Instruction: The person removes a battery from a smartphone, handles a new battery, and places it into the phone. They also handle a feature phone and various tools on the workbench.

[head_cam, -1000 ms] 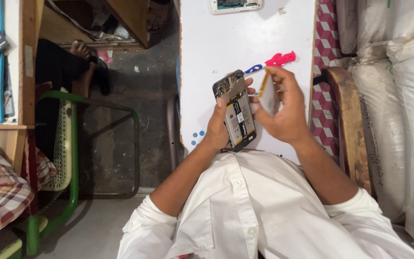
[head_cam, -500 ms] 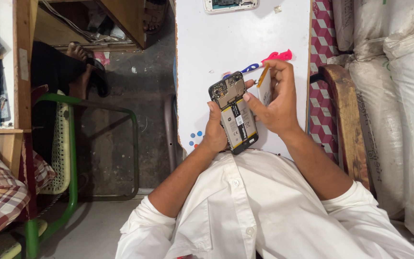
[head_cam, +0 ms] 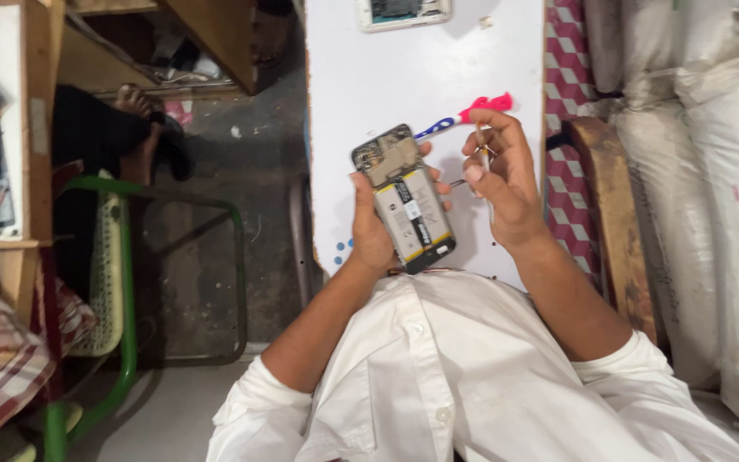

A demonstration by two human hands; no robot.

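My left hand (head_cam: 375, 229) grips an opened phone (head_cam: 405, 198) with its back cover off, battery and circuit board showing, held above a white table (head_cam: 404, 77). My right hand (head_cam: 499, 175) is just to the right of the phone, fingers pinched on a thin metal tool (head_cam: 479, 145), possibly tweezers. A screwdriver with a pink handle (head_cam: 472, 111) lies on the table beyond my hands.
Another phone part (head_cam: 404, 12) lies at the table's far edge. Small blue dots (head_cam: 344, 248) sit by the table's near left corner. A green-framed chair (head_cam: 121, 257) and someone's foot (head_cam: 138, 107) are at left; white sacks (head_cam: 712, 171) and a wooden bench (head_cam: 609, 197) at right.
My right hand has drawn away from the phone's upper edge to the right, still pinching the thin tool. The phone stays in my left hand.
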